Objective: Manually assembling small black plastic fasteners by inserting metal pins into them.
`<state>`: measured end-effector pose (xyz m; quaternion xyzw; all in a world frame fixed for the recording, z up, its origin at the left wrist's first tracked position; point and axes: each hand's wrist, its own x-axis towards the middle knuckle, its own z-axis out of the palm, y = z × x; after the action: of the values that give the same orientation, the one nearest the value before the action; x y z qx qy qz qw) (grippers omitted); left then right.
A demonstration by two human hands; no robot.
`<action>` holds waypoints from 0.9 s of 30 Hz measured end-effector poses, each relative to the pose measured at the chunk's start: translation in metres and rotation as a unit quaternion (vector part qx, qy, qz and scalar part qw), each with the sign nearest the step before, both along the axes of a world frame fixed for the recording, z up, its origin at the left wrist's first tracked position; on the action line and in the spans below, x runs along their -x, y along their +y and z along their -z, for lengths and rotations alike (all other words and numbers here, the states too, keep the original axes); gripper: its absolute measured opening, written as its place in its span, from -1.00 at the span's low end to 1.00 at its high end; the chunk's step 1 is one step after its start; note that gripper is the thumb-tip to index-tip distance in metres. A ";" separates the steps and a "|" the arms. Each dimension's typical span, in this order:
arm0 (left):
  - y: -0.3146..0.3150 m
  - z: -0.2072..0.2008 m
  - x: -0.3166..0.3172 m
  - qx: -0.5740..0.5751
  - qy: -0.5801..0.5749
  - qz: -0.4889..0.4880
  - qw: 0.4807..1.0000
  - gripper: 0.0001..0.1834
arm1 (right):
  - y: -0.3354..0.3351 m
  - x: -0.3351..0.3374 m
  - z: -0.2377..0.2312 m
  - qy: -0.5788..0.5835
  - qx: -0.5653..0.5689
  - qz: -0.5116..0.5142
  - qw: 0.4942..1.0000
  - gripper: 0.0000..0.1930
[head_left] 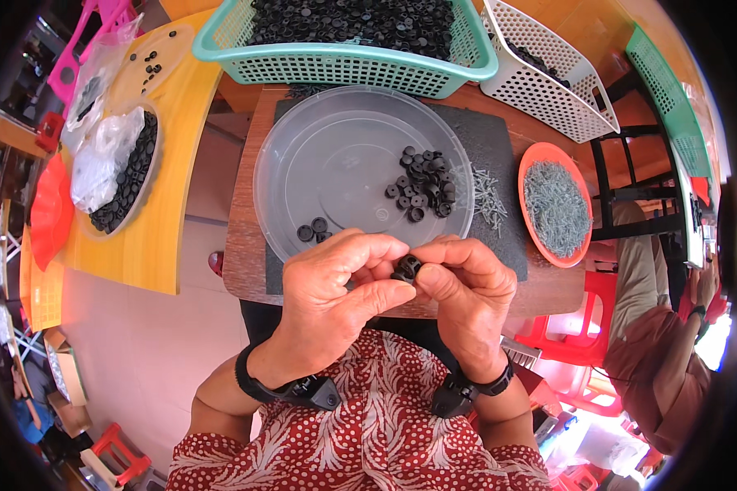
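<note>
Hands [323,282] [473,295], two, around one black piece [407,267]

A person in a red patterned shirt [368,442] pinches a small black part [406,267] between the fingertips of the left hand [323,282] and right hand [471,290], at the near edge of a clear round tub [319,164] holding loose black caps [422,180]. Beyond it stands a green basket [344,65] full of black pieces; to the right, thin metal pieces [557,209] fill an orange plate [544,150] on a wooden table [241,262].
</note>
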<state>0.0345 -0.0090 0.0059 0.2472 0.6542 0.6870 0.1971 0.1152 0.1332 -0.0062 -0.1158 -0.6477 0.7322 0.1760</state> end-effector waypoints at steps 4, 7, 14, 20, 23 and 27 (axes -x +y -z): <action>0.000 -0.003 -0.001 0.037 0.003 0.012 0.999 -0.69 | 0.002 -0.003 0.001 0.009 0.017 -0.007 1.000 -0.89; 0.000 -0.005 -0.001 0.042 0.004 0.036 0.998 -0.70 | 0.002 -0.007 0.001 0.029 0.022 -0.012 0.999 -0.89; 0.000 -0.002 -0.005 0.024 0.020 0.077 0.997 -0.71 | 0.001 -0.015 0.000 0.050 0.031 -0.024 0.998 -0.88; 0.002 -0.008 -0.012 0.011 -0.002 0.091 0.996 -0.80 | -0.001 -0.024 -0.005 0.056 0.005 -0.017 0.998 -0.88; 0.004 -0.009 -0.014 0.003 0.019 0.095 0.995 -0.81 | -0.003 -0.027 -0.008 0.069 -0.003 -0.014 0.998 -0.87; 0.001 -0.013 -0.012 -0.001 -0.036 0.115 0.993 -0.78 | -0.002 -0.030 -0.012 0.078 -0.040 -0.011 0.996 -0.87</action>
<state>0.0467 -0.0083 0.0188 0.2958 0.6132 0.6690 0.2982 0.1452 0.1311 0.0059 -0.0445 -0.6621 0.7142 0.2225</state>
